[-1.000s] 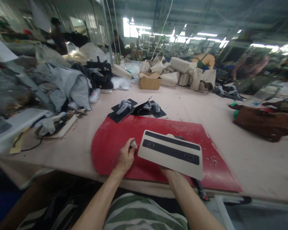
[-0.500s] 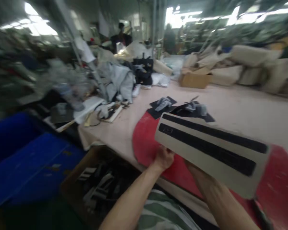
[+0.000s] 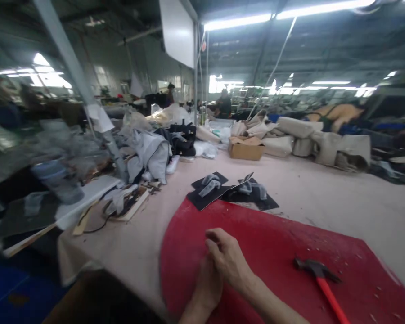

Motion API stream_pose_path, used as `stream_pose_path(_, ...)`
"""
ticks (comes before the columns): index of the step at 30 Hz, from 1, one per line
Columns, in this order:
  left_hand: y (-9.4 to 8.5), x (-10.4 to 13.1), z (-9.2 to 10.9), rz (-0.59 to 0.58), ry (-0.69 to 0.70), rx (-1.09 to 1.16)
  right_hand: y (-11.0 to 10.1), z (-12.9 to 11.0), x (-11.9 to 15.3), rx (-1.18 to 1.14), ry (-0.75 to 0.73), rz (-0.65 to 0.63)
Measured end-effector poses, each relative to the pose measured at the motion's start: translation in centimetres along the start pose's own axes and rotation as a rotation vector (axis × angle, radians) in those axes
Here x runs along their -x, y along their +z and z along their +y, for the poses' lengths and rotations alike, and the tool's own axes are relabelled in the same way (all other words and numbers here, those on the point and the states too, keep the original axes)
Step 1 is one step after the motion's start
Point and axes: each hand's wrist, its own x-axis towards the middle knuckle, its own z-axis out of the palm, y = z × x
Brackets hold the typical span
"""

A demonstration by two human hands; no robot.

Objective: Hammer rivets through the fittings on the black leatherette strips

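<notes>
Both hands are close together over the left part of a red mat (image 3: 270,238). My right hand (image 3: 227,256) lies over my left, its fingers curled and pressed together; whether something small is between them cannot be made out. Behind it, my left hand (image 3: 207,279) is blurred, and its fingers are hidden. A hammer (image 3: 319,272) with a red handle rests on the mat to the right of my hands. Beyond the mat's far edge sit black flat pieces (image 3: 199,200) with grey crumpled strips on top.
A cardboard box (image 3: 246,150) and beige rolled bundles (image 3: 278,146) stand at the back of the table. Grey cloth and a black bag (image 3: 184,139) are at the back left, near a metal post. A blue bin is at the lower left. People are in the distance.
The beige panel with two black strips is out of view. My hands have come together over the mat. The view has tilted up, and the hammer now shows.
</notes>
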Motion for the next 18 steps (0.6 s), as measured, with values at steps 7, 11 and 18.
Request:
stream_pose_path(7, -4.3, -4.8, -2.9, 0.028, -0.044, -0.126, -8.0, 5.1, -9.6, 0.306, 0.135, 0.098)
stream_pose_path(11, -4.5, -5.6, -4.2, 0.045, -0.045, -0.094, -7.9, 5.8, -17.0, 0.407, 0.032, -0.019)
stream_pose_path(18, -3.1, -5.9, -6.0, 0.220, -0.072, 0.006, -4.2, 7.3, -27.2, 0.621, -0.105, -0.250)
